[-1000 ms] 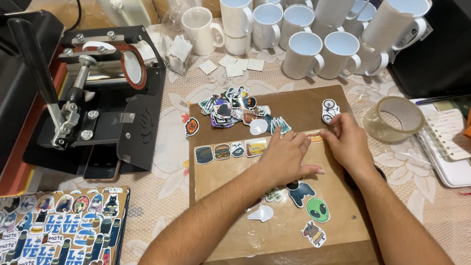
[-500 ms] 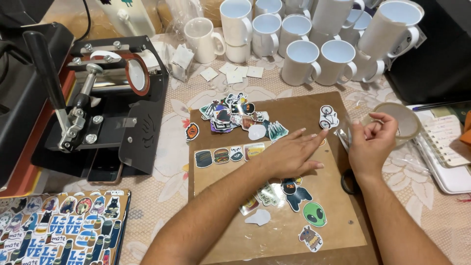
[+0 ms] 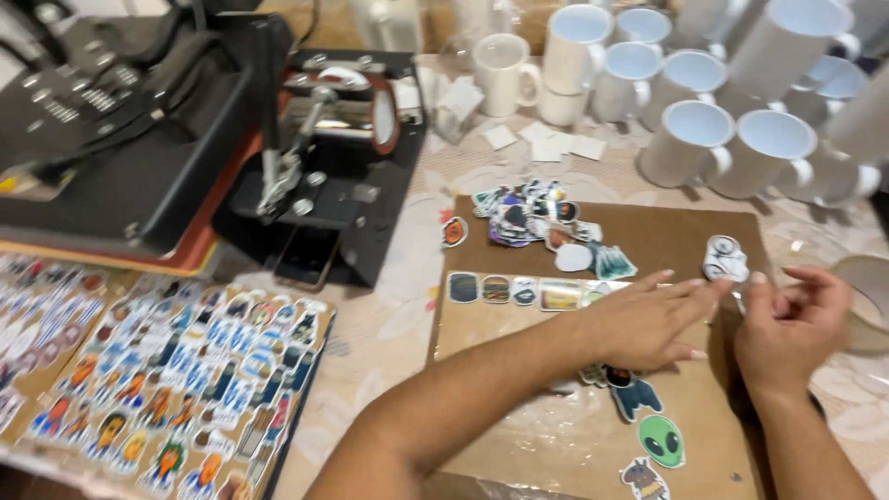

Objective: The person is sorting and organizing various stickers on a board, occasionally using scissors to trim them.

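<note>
A brown board (image 3: 648,245) lies flat on the table, partly under a clear, shiny film (image 3: 556,435); a row of small stickers (image 3: 523,292) sits along the film's upper edge; loose cut-out stickers (image 3: 532,213) are heaped near the board's far side.

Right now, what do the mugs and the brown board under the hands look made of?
Mugs: probably glazed ceramic, white, thick-walled, with soft shine. Brown board: looks like matte cardboard or hardboard, flat and thin-edged; a clear glossy film seems to cover its near part.

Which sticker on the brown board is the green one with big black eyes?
The green alien-face sticker, near the bottom of the brown board, below the dark blue sticker. No other sticker is plain green.
</note>
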